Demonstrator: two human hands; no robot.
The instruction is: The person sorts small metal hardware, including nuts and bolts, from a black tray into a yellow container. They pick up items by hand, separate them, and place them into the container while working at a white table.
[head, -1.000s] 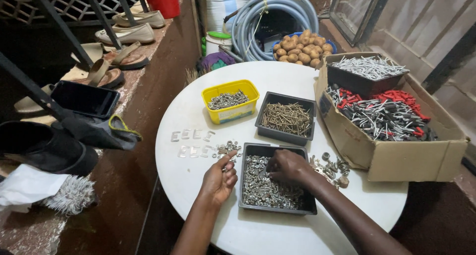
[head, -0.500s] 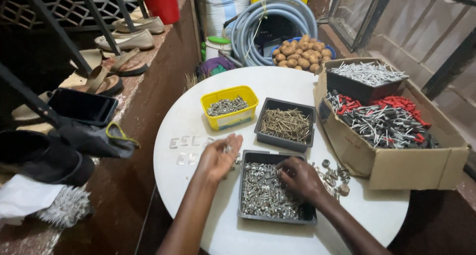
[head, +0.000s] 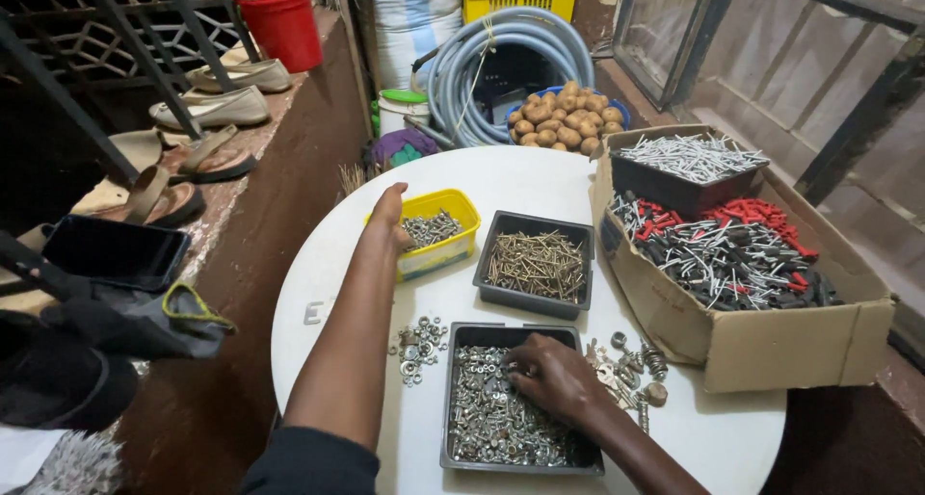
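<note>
My left hand (head: 392, 216) reaches forward to the near-left rim of a yellow tub (head: 453, 251) that holds small grey metal pieces; its fingers curl down and hide what they may hold. My right hand (head: 551, 377) rests inside a black tray (head: 462, 461) full of silvery nuts and washers, fingers bent onto the pieces. A small heap of washers (head: 419, 346) lies on the round white table (head: 520, 182) between my arms. Behind the nut tray stands a black tray of brass-coloured screws (head: 535, 264).
A cardboard box (head: 771, 351) on the right holds red and black plugs with nails and a black tray of silver nails (head: 689, 160). Loose hardware (head: 631, 370) lies beside my right wrist. Beyond the table are a coiled hose (head: 511, 52) and a bowl of potatoes (head: 564, 119). Shoes (head: 217, 105) line the left ledge.
My left hand has left the washer heap near the table's front and stretched forward to the yellow tub. My right hand has stayed in the nut tray. The view has shifted.
</note>
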